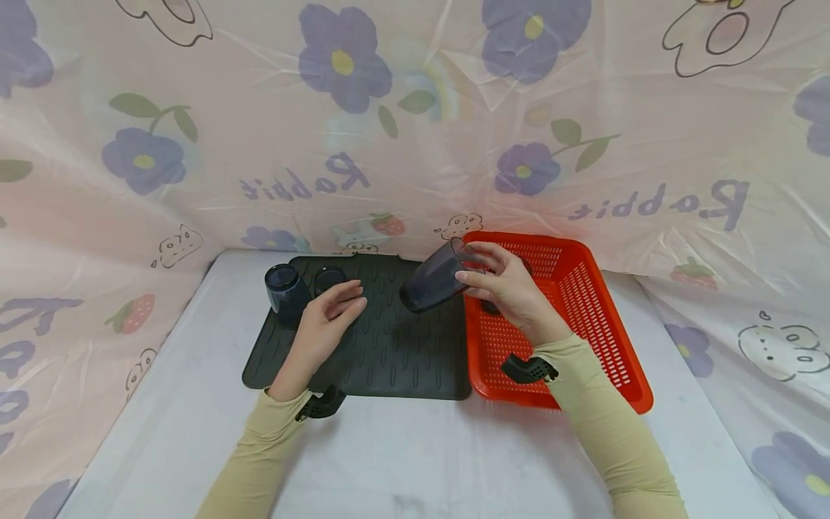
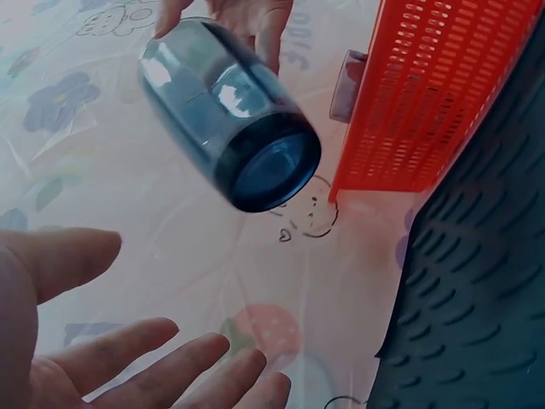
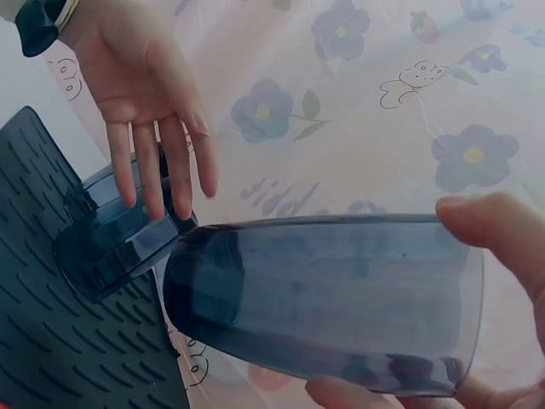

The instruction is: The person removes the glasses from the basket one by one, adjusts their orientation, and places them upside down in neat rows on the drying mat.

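A dark blue-grey tinted drinking glass (image 1: pixel 429 282) is held tilted above the right part of a black ridged mat (image 1: pixel 402 353). My right hand (image 1: pixel 509 294) grips it near its rim, thumb on one side and fingers on the other, as the right wrist view shows. The base of the glass points down toward my left hand (image 1: pixel 320 326). That hand hovers over the left part of the mat, fingers extended and holding nothing. Two similar glasses stand on the mat beside it, one glass (image 1: pixel 285 294) at the far left and another glass (image 1: pixel 329 277) partly hidden behind the fingers.
An orange-red perforated plastic basket (image 1: pixel 609 331) stands right of the mat, beneath my right hand. A dark item (image 1: pixel 490 308) inside it is mostly hidden by that hand. A white cloth (image 1: pixel 415 454) covers the table, and a flower-printed sheet (image 1: pixel 415 158) hangs behind.
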Demonstrator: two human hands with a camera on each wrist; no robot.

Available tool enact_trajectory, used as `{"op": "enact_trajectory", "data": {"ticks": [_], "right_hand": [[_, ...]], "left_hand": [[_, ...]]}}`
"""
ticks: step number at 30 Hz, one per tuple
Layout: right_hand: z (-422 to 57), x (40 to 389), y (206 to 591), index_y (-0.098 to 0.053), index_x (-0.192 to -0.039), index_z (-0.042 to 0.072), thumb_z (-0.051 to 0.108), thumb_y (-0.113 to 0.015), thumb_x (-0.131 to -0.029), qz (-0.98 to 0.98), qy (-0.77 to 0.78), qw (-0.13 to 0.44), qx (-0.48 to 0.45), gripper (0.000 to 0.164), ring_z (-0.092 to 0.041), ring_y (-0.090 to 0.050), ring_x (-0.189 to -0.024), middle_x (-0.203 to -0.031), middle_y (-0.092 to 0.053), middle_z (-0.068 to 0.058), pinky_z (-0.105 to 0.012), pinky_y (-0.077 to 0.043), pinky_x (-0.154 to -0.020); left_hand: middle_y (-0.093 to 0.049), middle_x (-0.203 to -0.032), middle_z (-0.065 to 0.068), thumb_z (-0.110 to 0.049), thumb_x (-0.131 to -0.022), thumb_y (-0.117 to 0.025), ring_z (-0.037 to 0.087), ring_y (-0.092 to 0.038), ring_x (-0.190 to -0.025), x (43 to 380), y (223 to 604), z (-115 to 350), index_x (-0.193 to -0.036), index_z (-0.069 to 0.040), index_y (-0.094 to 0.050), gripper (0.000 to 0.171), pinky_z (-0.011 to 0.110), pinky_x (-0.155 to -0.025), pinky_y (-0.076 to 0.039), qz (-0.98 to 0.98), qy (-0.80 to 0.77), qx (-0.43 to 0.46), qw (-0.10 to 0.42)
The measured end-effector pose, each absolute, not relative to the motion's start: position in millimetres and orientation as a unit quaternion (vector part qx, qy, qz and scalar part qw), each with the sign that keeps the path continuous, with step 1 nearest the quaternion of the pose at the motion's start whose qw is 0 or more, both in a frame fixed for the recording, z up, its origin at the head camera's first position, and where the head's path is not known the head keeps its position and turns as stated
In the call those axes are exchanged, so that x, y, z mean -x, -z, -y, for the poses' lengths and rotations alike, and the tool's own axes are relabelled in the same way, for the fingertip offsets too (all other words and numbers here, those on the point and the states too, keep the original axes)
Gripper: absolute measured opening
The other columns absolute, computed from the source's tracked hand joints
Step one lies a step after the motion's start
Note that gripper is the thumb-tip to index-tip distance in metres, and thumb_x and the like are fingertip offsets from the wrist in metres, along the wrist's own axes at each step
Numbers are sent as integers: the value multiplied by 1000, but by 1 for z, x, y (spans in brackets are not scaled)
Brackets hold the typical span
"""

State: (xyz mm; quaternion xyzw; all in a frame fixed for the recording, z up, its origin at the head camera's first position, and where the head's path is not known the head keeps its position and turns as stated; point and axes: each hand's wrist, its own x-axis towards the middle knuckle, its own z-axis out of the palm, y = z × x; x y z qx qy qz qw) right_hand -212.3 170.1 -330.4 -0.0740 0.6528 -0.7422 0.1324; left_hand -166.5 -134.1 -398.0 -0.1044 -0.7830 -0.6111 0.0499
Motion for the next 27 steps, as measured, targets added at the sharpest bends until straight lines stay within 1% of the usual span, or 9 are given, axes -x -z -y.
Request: {"op": "enact_trajectory", "data": {"ticks": [4,8,13,16,24,27], "right_hand": [[-169,212,330,-38,-140,6,4,-67,-89,-651,744,131,76,59,-24,-59,-102,-140,-43,-13,-41,-52,-89],[-168,212,331,-39,-140,6,2,-66,-89,-645,749,130,80,58,-23,-60,-99,-139,-43,-14,-41,-53,-87],[-166,211,331,-38,-140,5,1,-66,-89,-632,759,133,84,58,-23,-61,-97,-139,-42,-14,-39,-54,-85],[-165,210,330,-38,-140,6,2,-66,-89,-629,761,134,84,58,-23,-61,-98,-139,-43,-14,-39,-54,-85],[-163,209,331,-38,-140,6,2,-65,-89,-623,765,139,91,58,-23,-60,-101,-137,-44,-15,-40,-53,-87],[-162,207,331,-38,-140,6,0,-64,-90,-616,769,142,90,57,-23,-60,-101,-137,-45,-14,-39,-53,-86]], "left_hand": [[-58,-128,12,-29,-97,-59,24,-57,-116,170,401,126,-134,-9,-55,42,40,-96,-47,782,613,103,48],[-58,-128,13,-28,-98,-58,24,-58,-113,174,403,119,-132,-8,-56,40,39,-93,-49,770,628,103,45],[-58,-129,11,-28,-100,-54,24,-58,-115,175,402,111,-132,-7,-56,38,37,-94,-49,749,653,106,31],[-57,-129,14,-29,-101,-51,26,-57,-116,175,401,108,-132,-6,-55,39,39,-95,-48,738,666,109,21],[-53,-133,19,-33,-103,-45,33,-52,-121,177,402,102,-134,-2,-52,45,43,-99,-44,704,702,105,-22],[-54,-132,19,-34,-103,-43,32,-53,-121,176,403,100,-135,-1,-50,47,42,-98,-45,692,713,102,-42]]}}
